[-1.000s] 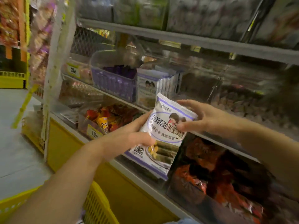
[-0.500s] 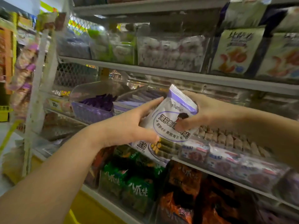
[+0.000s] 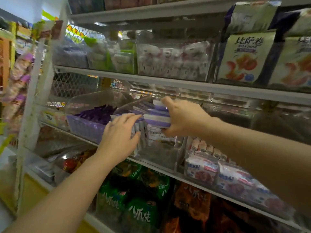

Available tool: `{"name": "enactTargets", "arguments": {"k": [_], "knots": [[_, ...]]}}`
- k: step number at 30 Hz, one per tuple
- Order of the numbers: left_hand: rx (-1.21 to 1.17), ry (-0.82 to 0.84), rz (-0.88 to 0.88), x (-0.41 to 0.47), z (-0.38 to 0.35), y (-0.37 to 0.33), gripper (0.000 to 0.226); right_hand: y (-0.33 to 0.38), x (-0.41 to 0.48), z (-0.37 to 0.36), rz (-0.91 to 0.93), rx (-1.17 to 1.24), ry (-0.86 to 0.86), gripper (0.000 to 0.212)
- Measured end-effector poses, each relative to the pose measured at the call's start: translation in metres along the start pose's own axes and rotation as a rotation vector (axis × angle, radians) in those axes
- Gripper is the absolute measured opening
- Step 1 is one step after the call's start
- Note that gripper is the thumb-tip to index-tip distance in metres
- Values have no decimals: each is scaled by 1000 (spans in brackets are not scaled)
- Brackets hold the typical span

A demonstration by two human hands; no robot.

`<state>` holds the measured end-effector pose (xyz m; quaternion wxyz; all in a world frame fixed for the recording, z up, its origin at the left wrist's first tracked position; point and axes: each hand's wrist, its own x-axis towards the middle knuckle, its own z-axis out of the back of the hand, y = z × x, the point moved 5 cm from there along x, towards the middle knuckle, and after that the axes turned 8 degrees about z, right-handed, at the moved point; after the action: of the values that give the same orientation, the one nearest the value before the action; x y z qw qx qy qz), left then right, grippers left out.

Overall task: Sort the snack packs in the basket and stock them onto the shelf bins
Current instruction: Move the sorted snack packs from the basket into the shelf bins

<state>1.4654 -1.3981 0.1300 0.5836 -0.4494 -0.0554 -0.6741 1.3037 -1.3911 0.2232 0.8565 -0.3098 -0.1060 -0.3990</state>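
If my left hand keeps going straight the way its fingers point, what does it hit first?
Most likely the row of upright white-and-purple packs in the clear bin; the left hand looks nearly on them, though depth is unclear.

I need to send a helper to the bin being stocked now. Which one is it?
On the middle shelf, find the purple basket. The clear bin just right of it is the one, holding upright white-and-purple packs where both hands, left and right, meet.
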Motion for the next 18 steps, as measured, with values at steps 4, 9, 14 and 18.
{"name": "enactTargets", "arguments": {"k": [4, 9, 14, 18], "knots": [[21, 46, 8, -5, -11, 13, 51, 2, 20, -43, -162, 158, 134, 78], [-26, 57, 10, -8, -16, 17, 60, -2, 32, -60, -265, 599, 478, 107], [-4, 39, -29, -14, -18, 22, 69, -5, 27, -27, -201, 448, 540, 80], [52, 49, -23, -18, -24, 22, 71, 12, 22, -35, -147, 448, 444, 49]]}}
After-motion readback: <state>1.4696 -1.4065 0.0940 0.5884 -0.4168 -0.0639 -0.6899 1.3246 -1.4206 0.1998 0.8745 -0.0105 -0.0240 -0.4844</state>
